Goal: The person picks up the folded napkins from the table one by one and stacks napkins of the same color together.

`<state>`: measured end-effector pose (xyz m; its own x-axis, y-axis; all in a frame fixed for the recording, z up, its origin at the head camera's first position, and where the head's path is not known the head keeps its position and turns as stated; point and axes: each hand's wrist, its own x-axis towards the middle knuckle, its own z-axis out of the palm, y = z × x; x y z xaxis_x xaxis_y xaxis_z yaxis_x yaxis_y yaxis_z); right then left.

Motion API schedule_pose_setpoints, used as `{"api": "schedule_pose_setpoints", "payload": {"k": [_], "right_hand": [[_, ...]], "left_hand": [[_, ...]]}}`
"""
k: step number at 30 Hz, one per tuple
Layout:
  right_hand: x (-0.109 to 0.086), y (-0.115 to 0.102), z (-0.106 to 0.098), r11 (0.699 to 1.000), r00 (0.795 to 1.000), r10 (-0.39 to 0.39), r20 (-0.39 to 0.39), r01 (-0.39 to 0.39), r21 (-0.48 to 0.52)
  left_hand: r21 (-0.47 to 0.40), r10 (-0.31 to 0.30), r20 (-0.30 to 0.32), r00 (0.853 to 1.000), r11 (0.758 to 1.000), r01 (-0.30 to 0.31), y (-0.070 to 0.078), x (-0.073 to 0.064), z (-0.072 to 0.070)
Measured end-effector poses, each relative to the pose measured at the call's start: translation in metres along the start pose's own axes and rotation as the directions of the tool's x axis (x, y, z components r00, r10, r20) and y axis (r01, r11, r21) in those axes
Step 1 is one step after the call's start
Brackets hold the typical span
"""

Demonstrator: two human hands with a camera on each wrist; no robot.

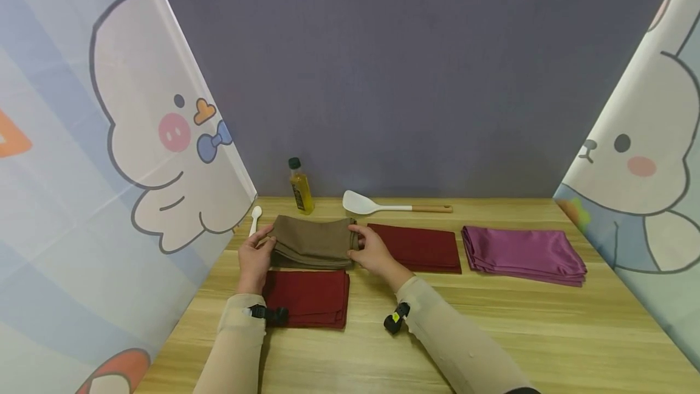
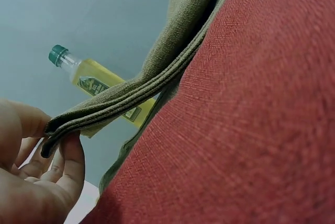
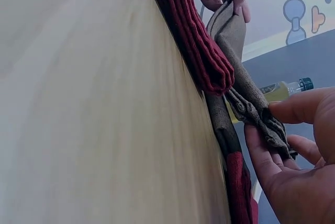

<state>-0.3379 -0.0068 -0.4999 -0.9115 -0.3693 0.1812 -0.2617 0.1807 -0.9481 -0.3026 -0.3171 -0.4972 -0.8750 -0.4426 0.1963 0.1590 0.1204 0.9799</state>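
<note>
A folded brown cloth [image 1: 314, 241] is lifted by its two ends, its layers showing along the edge. My left hand [image 1: 255, 263] pinches the left end between thumb and fingers, as the left wrist view also shows. The right end is gripped by my right hand [image 1: 376, 253], with the thumb on one face and fingers on the other. More brown fabric [image 3: 220, 122] lies on the table under it in the right wrist view; whether it is a separate cloth I cannot tell. Just in front lies a folded dark red cloth [image 1: 306, 300], below my left hand.
Another folded red cloth [image 1: 418, 249] lies right of the brown one, then a shiny purple cloth [image 1: 525, 254]. Behind stand an oil bottle [image 1: 301, 190] with a green cap and a white spatula [image 1: 361, 203] lying flat. A white spoon [image 1: 255, 217] lies at the left edge.
</note>
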Motion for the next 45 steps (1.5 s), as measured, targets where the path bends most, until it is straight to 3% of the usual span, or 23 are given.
{"api": "schedule_pose_setpoints", "payload": {"k": [4, 11, 17, 27, 38, 45], "right_hand": [[0.001, -0.002, 0.001, 0.999, 1.000, 0.001, -0.011, -0.002, -0.054], [0.003, 0.000, -0.001, 0.993, 0.999, 0.034, 0.006, -0.033, -0.111], [0.003, -0.001, 0.000, 0.988, 0.999, 0.033, 0.017, -0.030, -0.153], [0.002, 0.001, 0.003, 0.977, 0.999, 0.051, -0.009, -0.052, -0.207], [0.003, 0.006, 0.007, 0.973, 0.999, 0.039, -0.033, -0.046, -0.228], [0.003, 0.003, 0.006, 0.965, 0.999, 0.035, -0.015, -0.038, -0.260]], "left_hand": [[0.014, 0.000, 0.010, 1.000, 1.000, 0.000, 0.000, 0.000, 0.001], [-0.012, -0.005, 0.103, 0.995, 1.000, 0.006, 0.002, 0.000, 0.001], [-0.037, -0.016, 0.137, 0.990, 0.999, 0.022, 0.001, 0.000, -0.001], [0.070, -0.056, 0.210, 0.976, 0.997, 0.042, -0.003, 0.003, -0.008], [0.126, -0.055, 0.221, 0.974, 0.992, 0.028, -0.002, -0.001, -0.010], [0.111, -0.061, 0.242, 0.968, 0.993, 0.035, -0.003, 0.002, -0.010]]}}
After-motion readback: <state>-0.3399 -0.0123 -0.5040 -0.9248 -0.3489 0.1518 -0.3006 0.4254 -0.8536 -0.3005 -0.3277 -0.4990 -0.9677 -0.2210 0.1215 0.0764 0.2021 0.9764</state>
